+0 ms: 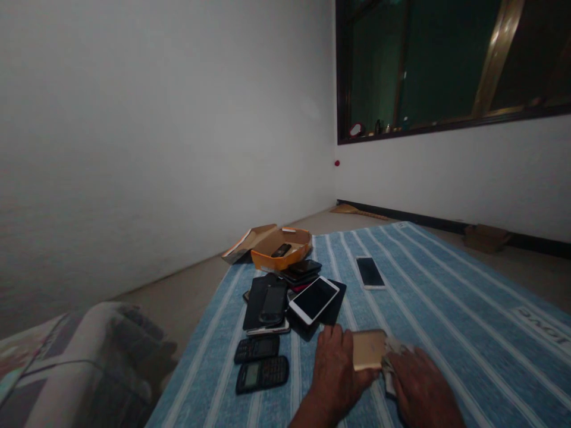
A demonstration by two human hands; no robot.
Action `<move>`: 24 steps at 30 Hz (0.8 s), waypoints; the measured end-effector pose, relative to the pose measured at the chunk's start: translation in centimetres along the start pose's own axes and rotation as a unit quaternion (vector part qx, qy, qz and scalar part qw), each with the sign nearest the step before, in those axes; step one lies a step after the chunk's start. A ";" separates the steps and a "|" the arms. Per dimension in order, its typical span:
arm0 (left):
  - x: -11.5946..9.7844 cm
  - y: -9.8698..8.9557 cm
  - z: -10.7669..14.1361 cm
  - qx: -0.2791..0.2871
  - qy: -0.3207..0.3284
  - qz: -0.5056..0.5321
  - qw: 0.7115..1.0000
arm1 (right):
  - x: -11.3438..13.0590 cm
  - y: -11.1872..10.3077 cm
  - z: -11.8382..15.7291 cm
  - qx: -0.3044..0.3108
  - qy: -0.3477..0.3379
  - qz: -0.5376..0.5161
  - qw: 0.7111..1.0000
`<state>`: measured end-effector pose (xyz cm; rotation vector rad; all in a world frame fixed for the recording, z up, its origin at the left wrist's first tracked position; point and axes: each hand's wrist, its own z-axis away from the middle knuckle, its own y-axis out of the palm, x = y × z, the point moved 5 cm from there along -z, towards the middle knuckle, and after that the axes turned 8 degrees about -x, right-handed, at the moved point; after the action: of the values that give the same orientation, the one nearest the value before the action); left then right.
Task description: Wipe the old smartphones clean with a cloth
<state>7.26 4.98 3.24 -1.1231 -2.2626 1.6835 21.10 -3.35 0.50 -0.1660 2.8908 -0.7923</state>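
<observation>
A gold smartphone (pixel 368 349) lies back side up near the front of the striped cloth, its left end gripped by my left hand (pixel 335 368). My right hand (pixel 419 380) holds a crumpled pale cloth (pixel 392 352) against the phone's right end. Just beyond my left hand, a white smartphone (pixel 314 299) with a dark screen rests on a pile of black phones and cases (pixel 273 302). Left of my hands are two keypad phones, one black (pixel 257 349) and one with a grey screen (pixel 262 374). Another white smartphone (pixel 370 273) lies by itself farther back.
An open orange box (pixel 282 259) holding a small dark phone (pixel 281 250) stands behind the pile. Everything sits on a blue striped cloth (pixel 446 297). Bundled fabric (pixel 98 362) is at the lower left. A broom (pixel 357 210) and a brown carton (pixel 486 238) lie by the wall.
</observation>
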 end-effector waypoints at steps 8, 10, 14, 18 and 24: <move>-0.1 0.3 0.1 0.008 0.000 -0.002 1.000 | 0.0 1.1 1.0 -0.009 -0.007 0.014 1.000; -0.1 0.3 0.1 0.007 0.001 -0.005 1.000 | 0.1 1.3 0.9 -0.016 -0.002 0.017 1.000; -0.2 0.1 0.1 0.012 -0.005 -0.006 1.000 | 0.1 1.3 0.7 -0.013 0.007 0.005 1.000; -0.2 0.0 0.0 0.009 -0.003 -0.003 1.000 | -0.4 1.0 1.0 0.012 0.021 -0.039 0.999; 0.0 0.2 0.0 0.016 -0.005 -0.007 1.000 | -2.0 0.3 0.3 0.014 0.048 -0.130 0.990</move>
<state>7.36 5.02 3.05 -1.0914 -2.2352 1.7175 23.11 -2.94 0.30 -0.5238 2.9842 -0.9051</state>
